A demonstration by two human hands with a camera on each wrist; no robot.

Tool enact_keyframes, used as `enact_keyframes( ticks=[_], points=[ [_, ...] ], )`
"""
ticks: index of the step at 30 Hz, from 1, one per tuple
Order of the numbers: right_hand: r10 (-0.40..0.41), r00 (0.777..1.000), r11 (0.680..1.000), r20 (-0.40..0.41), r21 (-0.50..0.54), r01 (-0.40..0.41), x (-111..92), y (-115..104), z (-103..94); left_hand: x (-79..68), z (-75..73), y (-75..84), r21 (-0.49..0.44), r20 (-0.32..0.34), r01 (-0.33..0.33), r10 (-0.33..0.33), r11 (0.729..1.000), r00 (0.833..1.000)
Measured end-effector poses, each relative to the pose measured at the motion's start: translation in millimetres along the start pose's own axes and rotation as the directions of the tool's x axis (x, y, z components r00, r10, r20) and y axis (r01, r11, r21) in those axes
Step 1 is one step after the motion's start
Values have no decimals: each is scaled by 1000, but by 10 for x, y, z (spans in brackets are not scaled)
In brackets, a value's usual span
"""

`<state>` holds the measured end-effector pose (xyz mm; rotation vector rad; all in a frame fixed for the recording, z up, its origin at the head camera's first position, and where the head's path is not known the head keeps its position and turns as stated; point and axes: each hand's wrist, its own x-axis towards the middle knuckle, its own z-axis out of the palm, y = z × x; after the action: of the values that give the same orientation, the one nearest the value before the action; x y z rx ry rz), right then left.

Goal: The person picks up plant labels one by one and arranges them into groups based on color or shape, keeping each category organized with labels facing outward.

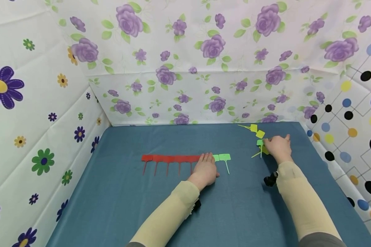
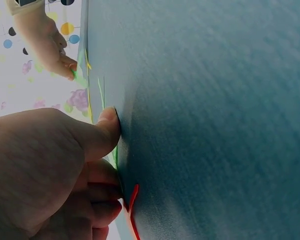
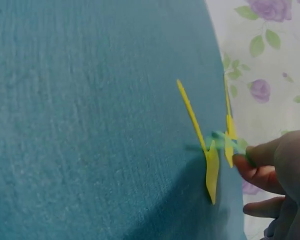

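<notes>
A row of red T-shaped plastic tags (image 1: 167, 158) lies side by side on the blue cloth, thin stems toward me. Light green tags (image 1: 225, 157) carry the row on to the right. My left hand (image 1: 205, 171) rests over the place where red meets green, fingers straight, covering part of the row. At the right, my right hand (image 1: 278, 147) pinches another green tag (image 3: 219, 142) by its edge between thumb and fingertips. That tag is held over a yellow tag (image 3: 212, 172) lying on the cloth, partly hidden by it in the head view.
Further yellow tags (image 1: 260, 133) lie near the back right edge of the blue-covered table (image 1: 117, 199). A rose-patterned cloth (image 1: 185, 82) stands behind, with patterned cloths also at left and right. A black wrist device (image 1: 270, 179) hangs at my right wrist.
</notes>
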<state>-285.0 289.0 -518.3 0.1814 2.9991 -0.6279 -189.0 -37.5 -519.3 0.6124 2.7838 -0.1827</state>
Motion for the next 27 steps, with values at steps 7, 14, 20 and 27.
enact_keyframes(
  ticks=[7, 14, 20, 27],
  points=[
    [-91, 996, 986, -23, 136, 93, -96, -26, 62, 13, 14, 11, 11, 2, 4, -4, 1000, 1000],
    [-94, 995, 977, 33, 195, 86, -255, -156, 102, 26, 22, -2, 8, 12, 5, -5, 1000, 1000],
    [-135, 989, 968, 65, 223, 118, -405, -283, 161, 11, 3, 1, -2, 13, 8, -8, 1000, 1000],
    [-156, 986, 942, 63, 308, 130, -544, -387, 240, 10, -5, 14, -10, 15, 6, -6, 1000, 1000]
  ],
)
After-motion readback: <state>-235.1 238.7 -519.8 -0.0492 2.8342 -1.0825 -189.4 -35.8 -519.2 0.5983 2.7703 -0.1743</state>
